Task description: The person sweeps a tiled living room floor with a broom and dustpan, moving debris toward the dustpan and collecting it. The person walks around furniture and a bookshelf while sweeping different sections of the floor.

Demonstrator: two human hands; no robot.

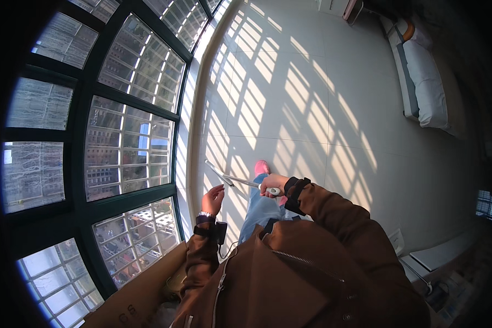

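My right hand [274, 184] is wrapped round the white handle of a squeegee-like tool [242, 180]. Its thin pale shaft runs left from my fist, over my leg, to a narrow straight head that slants low over the tiles by the window side. Whether that head touches the floor I cannot tell. My left hand [212, 200] is raised to the left of the shaft, fingers loosely bent and apart from the tool, with nothing seen in it. A bracelet and a dark strap circle the left wrist; a black band is on the right one.
Tall barred windows [131, 147] in dark green frames line the left, above a pale sill [194, 109]. A cardboard box [142, 284] stands at lower left. A bed [421, 76] is at far right, and a white board [443, 251] lies lower right. Sunlit tiles [306, 93] stretch ahead.
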